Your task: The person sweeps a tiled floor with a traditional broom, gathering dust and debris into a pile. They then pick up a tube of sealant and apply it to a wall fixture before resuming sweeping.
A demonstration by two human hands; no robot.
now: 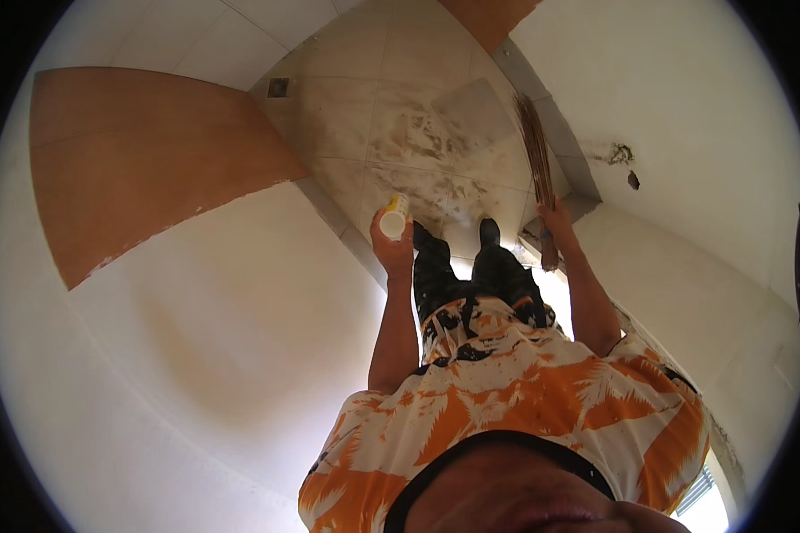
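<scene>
My left hand (391,252) is wrapped round a small white and yellow canister (395,219), its pale round end turned up toward me. What is inside the canister cannot be seen. On the other side, my right hand (556,220) grips a brown stick broom (533,142) near its bound end. Its long thin bristles point away from me beside the right wall, and its short butt sticks out below my fist. Beyond my feet, the tiled floor (338,115) carries dark, smeared wet-looking dirt (427,133). Whether the bristles touch the floor is unclear.
A square floor drain (278,87) lies near the far left corner. White walls close in on both sides, with an orange-brown panel (160,151) on the left one. Holes (633,180) break the right wall. Grey skirting tiles (560,133) run along its foot.
</scene>
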